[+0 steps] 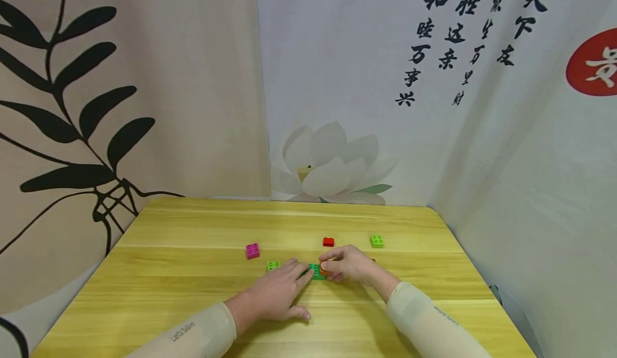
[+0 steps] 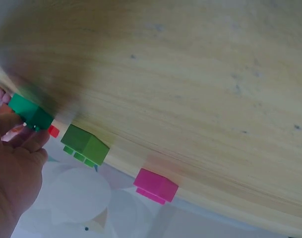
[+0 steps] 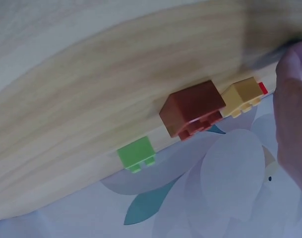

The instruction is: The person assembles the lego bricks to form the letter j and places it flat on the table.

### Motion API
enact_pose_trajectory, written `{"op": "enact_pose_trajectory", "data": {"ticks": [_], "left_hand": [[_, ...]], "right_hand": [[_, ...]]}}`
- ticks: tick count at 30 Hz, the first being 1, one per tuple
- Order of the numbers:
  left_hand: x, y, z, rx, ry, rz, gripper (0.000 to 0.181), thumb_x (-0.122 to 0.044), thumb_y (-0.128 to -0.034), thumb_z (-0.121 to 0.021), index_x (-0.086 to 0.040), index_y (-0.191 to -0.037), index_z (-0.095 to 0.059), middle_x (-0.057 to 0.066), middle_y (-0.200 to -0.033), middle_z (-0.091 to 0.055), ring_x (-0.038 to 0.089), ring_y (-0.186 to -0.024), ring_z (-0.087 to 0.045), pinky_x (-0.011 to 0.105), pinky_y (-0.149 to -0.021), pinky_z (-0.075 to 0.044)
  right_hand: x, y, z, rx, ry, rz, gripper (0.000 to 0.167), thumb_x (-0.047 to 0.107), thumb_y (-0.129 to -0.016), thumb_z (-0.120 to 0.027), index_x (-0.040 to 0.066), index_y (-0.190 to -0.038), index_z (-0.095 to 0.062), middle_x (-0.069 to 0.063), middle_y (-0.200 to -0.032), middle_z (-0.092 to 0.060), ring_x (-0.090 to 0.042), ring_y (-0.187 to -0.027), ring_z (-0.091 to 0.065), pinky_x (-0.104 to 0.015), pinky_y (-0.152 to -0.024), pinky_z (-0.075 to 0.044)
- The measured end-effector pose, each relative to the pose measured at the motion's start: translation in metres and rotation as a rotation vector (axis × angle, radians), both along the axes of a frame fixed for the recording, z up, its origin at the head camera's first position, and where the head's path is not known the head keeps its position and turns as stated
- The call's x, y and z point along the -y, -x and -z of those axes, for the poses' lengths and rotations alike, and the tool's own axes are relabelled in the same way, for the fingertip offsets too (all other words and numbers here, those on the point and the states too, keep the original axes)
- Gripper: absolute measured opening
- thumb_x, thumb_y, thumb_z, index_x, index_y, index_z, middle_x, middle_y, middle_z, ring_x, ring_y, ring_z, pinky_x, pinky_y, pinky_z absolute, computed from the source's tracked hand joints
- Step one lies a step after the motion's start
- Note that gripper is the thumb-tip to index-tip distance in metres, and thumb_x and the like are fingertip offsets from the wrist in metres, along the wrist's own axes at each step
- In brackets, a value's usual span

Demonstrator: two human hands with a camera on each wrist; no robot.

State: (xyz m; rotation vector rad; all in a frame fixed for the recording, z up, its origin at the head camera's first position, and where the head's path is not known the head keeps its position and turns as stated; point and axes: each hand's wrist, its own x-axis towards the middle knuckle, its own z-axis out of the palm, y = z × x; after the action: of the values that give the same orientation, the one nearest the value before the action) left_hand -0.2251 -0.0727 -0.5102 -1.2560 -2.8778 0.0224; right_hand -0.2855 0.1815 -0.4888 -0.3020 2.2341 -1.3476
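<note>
My right hand pinches an orange-red brick against the right side of the green brick on the table. With its fingertips my left hand touches the green brick's left side, thumb spread out. In the left wrist view, that hand has its fingers at the green brick. At the right edge of the right wrist view, my right hand shows only in part. Whether the two bricks are joined cannot be told.
A lime brick lies just beyond my left hand, a magenta brick farther left. Behind are a red brick and another lime one. A brown-red brick and a yellow brick stand near my right hand.
</note>
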Motion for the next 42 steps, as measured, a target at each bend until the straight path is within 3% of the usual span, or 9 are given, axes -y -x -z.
{"op": "enact_pose_trajectory", "data": {"ticks": [7, 12, 17, 22, 25, 28, 36, 42], "left_hand": [[0.001, -0.001, 0.001, 0.010, -0.001, -0.008, 0.106, -0.085, -0.0943, -0.045, -0.007, -0.165, -0.039, 0.015, -0.168, -0.042, 0.035, -0.157, -0.042, 0.047, -0.132, -0.033], [0.002, -0.001, 0.000, 0.027, -0.021, -0.014, 0.105, -0.084, -0.0940, -0.048, -0.007, -0.165, -0.039, 0.015, -0.168, -0.043, 0.037, -0.157, -0.042, 0.049, -0.131, -0.035], [0.012, 0.001, -0.006, 0.087, -0.132, -0.049, 0.096, -0.072, -0.0962, -0.061, -0.007, -0.164, -0.042, 0.014, -0.164, -0.047, 0.040, -0.154, -0.044, 0.053, -0.128, -0.039], [0.040, 0.016, -0.014, 0.005, -0.298, -0.189, 0.082, -0.053, -0.0921, -0.079, -0.003, -0.152, -0.055, 0.016, -0.151, -0.061, 0.039, -0.145, -0.053, 0.059, -0.127, -0.038], [0.054, 0.026, -0.016, -0.024, -0.307, -0.284, 0.075, -0.051, -0.0894, -0.083, -0.003, -0.144, -0.064, 0.015, -0.145, -0.066, 0.040, -0.142, -0.056, 0.059, -0.127, -0.036], [0.061, 0.032, -0.014, -0.007, -0.291, -0.312, 0.069, -0.051, -0.0895, -0.083, -0.004, -0.138, -0.069, 0.015, -0.143, -0.069, 0.041, -0.143, -0.055, 0.061, -0.127, -0.034], [0.054, 0.037, -0.005, 0.026, -0.248, -0.308, 0.045, -0.043, -0.0903, -0.084, -0.009, -0.121, -0.079, 0.007, -0.125, -0.080, 0.039, -0.136, -0.062, 0.062, -0.124, -0.037], [0.033, 0.036, -0.011, 0.062, -0.339, -0.280, 0.038, -0.034, -0.0932, -0.083, -0.008, -0.119, -0.079, 0.008, -0.119, -0.081, 0.035, -0.123, -0.068, 0.056, -0.118, -0.046]], "right_hand": [[0.000, 0.002, 0.003, 0.130, 0.068, 0.049, 0.043, 0.026, -0.100, -0.078, 0.003, -0.135, -0.071, -0.011, -0.100, -0.078, -0.020, -0.084, -0.073, -0.030, -0.074, -0.063], [0.000, 0.005, 0.003, 0.176, 0.092, 0.070, 0.045, 0.025, -0.099, -0.080, 0.002, -0.136, -0.070, -0.012, -0.100, -0.078, -0.018, -0.082, -0.073, -0.028, -0.072, -0.061], [0.000, 0.006, 0.005, 0.190, 0.097, 0.076, 0.044, 0.025, -0.098, -0.081, 0.003, -0.135, -0.071, -0.012, -0.102, -0.079, -0.017, -0.081, -0.073, -0.026, -0.071, -0.061], [0.002, 0.010, 0.008, 0.215, 0.114, 0.088, 0.044, 0.024, -0.097, -0.081, 0.003, -0.134, -0.071, -0.013, -0.105, -0.078, -0.017, -0.081, -0.073, -0.025, -0.069, -0.060], [0.000, 0.010, 0.008, 0.233, 0.119, 0.103, 0.044, 0.023, -0.097, -0.082, 0.002, -0.134, -0.070, -0.014, -0.107, -0.079, -0.017, -0.082, -0.073, -0.025, -0.069, -0.059], [-0.001, 0.010, 0.008, 0.243, 0.122, 0.115, 0.045, 0.023, -0.097, -0.082, 0.002, -0.134, -0.069, -0.013, -0.107, -0.079, -0.017, -0.082, -0.073, -0.025, -0.069, -0.059], [-0.002, 0.010, 0.009, 0.227, 0.117, 0.091, 0.046, 0.028, -0.096, -0.083, 0.002, -0.132, -0.069, -0.010, -0.103, -0.079, -0.017, -0.084, -0.072, -0.026, -0.072, -0.060], [-0.002, 0.011, 0.010, 0.227, 0.108, 0.110, 0.043, 0.027, -0.096, -0.082, 0.001, -0.128, -0.071, -0.009, -0.100, -0.078, -0.016, -0.082, -0.071, -0.025, -0.070, -0.059]]}}
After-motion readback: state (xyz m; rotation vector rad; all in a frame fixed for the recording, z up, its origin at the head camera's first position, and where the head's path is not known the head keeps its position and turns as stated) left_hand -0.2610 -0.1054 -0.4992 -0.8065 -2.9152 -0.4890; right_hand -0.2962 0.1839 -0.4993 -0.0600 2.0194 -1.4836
